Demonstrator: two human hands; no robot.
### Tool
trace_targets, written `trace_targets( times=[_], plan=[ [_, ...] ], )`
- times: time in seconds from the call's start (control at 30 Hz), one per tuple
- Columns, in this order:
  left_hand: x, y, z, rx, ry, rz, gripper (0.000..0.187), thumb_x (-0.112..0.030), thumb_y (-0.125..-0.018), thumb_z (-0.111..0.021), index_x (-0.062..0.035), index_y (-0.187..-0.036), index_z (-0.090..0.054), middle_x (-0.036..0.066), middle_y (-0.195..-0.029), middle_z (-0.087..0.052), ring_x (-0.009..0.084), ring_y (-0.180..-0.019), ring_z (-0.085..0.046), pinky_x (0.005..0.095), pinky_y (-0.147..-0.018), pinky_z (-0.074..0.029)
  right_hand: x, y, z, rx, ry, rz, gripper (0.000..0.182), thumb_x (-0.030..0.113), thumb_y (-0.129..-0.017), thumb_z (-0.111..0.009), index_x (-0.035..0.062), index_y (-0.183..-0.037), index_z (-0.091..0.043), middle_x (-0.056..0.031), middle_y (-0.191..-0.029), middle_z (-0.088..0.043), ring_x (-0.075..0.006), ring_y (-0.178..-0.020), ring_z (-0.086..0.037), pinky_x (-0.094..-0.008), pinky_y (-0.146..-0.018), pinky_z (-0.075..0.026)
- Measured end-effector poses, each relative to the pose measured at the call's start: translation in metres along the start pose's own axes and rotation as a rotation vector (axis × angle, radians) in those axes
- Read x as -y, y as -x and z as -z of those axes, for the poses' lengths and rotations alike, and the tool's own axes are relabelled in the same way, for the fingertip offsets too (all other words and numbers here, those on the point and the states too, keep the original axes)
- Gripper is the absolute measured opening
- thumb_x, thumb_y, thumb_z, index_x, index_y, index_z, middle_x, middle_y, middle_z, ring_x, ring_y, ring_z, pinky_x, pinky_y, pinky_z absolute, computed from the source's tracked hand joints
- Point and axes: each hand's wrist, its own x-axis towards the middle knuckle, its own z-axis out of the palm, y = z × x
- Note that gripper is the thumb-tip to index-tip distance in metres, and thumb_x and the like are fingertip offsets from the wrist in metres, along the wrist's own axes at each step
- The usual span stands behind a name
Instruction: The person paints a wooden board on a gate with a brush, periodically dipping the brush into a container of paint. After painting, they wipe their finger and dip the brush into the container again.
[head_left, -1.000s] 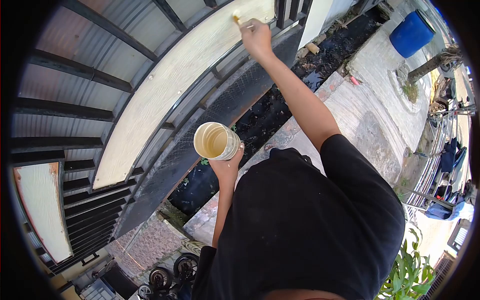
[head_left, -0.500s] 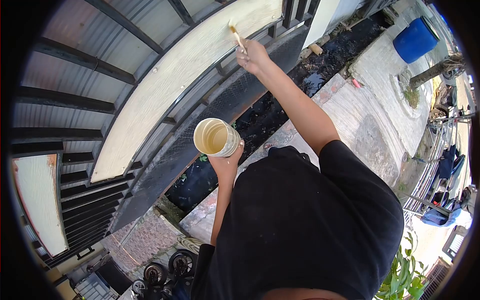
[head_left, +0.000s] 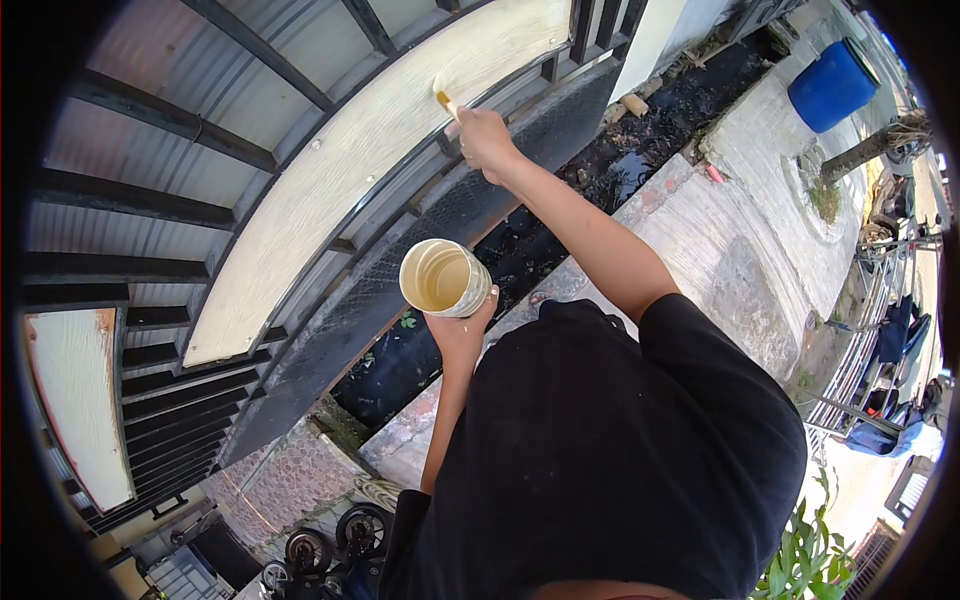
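My right hand is closed round the handle of a small paintbrush. Its bristles touch a long cream board with a wood-grain surface, fixed to a dark metal fence. Lower down, my left hand grips a pale cylindrical can from below and the side. The can's open mouth shows cream-coloured liquid inside, and its outer wall is spattered.
Dark fence bars run behind the board. A ditch of dark water lies below, beside a concrete path. A blue barrel stands upper right, a second pale board hangs lower left, and black wheels show at the bottom.
My right hand and the brush have moved left and down along the board. My left hand and the can appear slightly further right.
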Motion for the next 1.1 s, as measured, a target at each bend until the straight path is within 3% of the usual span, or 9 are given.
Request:
trace_targets(
  times=[0.1, 0.23, 0.37, 0.53, 0.67, 0.77, 0.93, 1.0, 1.1],
  plan=[
    [-0.005, -0.002, 0.000, 0.000, 0.025, -0.004, 0.046, -0.005, -0.080, -0.090, 0.0013, -0.120, -0.068, 0.009, -0.113, -0.074, 0.0185, -0.105, -0.072, 0.0362, -0.100, -0.054, 0.027, 0.009, 0.045, 0.154, -0.295, -0.371, 0.029, 0.024, -0.114, -0.047, 0.0005, -0.106, -0.061, 0.0038, -0.066, -0.040, -0.0085, -0.046, -0.034, -0.0298, -0.041, -0.026],
    [0.000, 0.004, 0.003, 0.010, -0.007, -0.006, 0.044, -0.005, -0.080, -0.090, 0.0016, -0.118, -0.070, 0.009, -0.112, -0.075, 0.0178, -0.103, -0.072, 0.0355, -0.100, -0.054, 0.010, -0.097, 0.086, -0.316, -0.334, -0.009, 0.024, 0.025, -0.112, -0.050, 0.0018, -0.105, -0.053, -0.0002, -0.067, -0.042, -0.0112, -0.043, -0.036, -0.0325, -0.040, -0.027],
    [-0.004, 0.003, 0.003, -0.009, 0.014, 0.007, 0.042, -0.005, -0.080, -0.090, 0.0017, -0.116, -0.071, 0.008, -0.112, -0.076, 0.0178, -0.103, -0.072, 0.0356, -0.100, -0.054, -0.038, -0.100, 0.019, -0.399, 0.072, 0.264, 0.021, 0.021, -0.110, -0.053, 0.0018, -0.119, -0.057, -0.0145, -0.089, -0.064, -0.0221, -0.060, -0.060, -0.0399, -0.048, -0.045],
    [-0.005, -0.001, 0.002, -0.025, 0.015, 0.004, 0.045, -0.004, -0.080, -0.090, 0.0018, -0.119, -0.069, 0.009, -0.113, -0.074, 0.0187, -0.105, -0.071, 0.0360, -0.100, -0.053, 0.008, 0.023, 0.029, 0.358, -0.332, -0.391, 0.014, 0.018, -0.112, -0.050, 0.0102, -0.122, -0.053, -0.0021, -0.079, -0.044, -0.0099, -0.053, -0.039, -0.0298, -0.044, -0.029],
    [-0.005, 0.004, 0.007, -0.011, 0.005, 0.010, 0.046, -0.003, -0.080, -0.090, 0.0016, -0.120, -0.067, 0.009, -0.114, -0.073, 0.0187, -0.106, -0.071, 0.0359, -0.101, -0.053, -0.004, -0.070, 0.072, -0.207, -0.458, -0.084, 0.023, 0.023, -0.113, -0.051, 0.0046, -0.127, -0.050, -0.0053, -0.074, -0.051, -0.0135, -0.051, -0.046, -0.0339, -0.042, -0.034],
    [-0.001, 0.004, 0.009, -0.011, 0.003, 0.004, 0.048, -0.003, -0.080, -0.089, 0.0018, -0.122, -0.066, 0.009, -0.115, -0.073, 0.0188, -0.106, -0.071, 0.0358, -0.101, -0.053, -0.017, -0.075, 0.033, -0.230, -0.285, -0.033, 0.022, 0.023, -0.112, -0.053, 0.0031, -0.120, -0.055, -0.0090, -0.078, -0.058, -0.0160, -0.054, -0.052, -0.0361, -0.045, -0.040],
    [0.000, -0.002, 0.004, -0.055, 0.025, 0.007, 0.052, -0.001, -0.080, -0.089, 0.0025, -0.125, -0.064, 0.010, -0.115, -0.072, 0.0188, -0.106, -0.071, 0.0359, -0.101, -0.054, -0.025, 0.044, -0.047, 0.014, -0.057, 0.117, 0.017, 0.022, -0.112, -0.059, 0.0061, -0.115, -0.060, 0.0008, -0.069, -0.047, -0.0068, -0.050, -0.042, -0.0294, -0.043, -0.031],
    [0.001, -0.002, 0.006, -0.043, 0.017, 0.008, 0.051, -0.001, -0.080, -0.089, 0.0025, -0.125, -0.064, 0.010, -0.115, -0.072, 0.0188, -0.106, -0.071, 0.0360, -0.101, -0.054, 0.004, 0.059, -0.015, 0.401, -0.222, -0.223, 0.017, 0.025, -0.111, -0.062, 0.0080, -0.116, -0.060, 0.0035, -0.067, -0.045, -0.0043, -0.047, -0.037, -0.0270, -0.042, -0.027],
    [0.006, 0.000, 0.011, -0.025, 0.007, -0.001, 0.051, -0.001, -0.080, -0.089, 0.0024, -0.124, -0.064, 0.010, -0.115, -0.072, 0.0189, -0.107, -0.070, 0.0360, -0.101, -0.054, 0.008, 0.004, 0.040, 0.259, -0.305, -0.174, 0.015, 0.022, -0.112, -0.061, 0.0101, -0.119, -0.058, 0.0054, -0.067, -0.041, -0.0040, -0.046, -0.033, -0.0263, -0.042, -0.022]
  ],
)
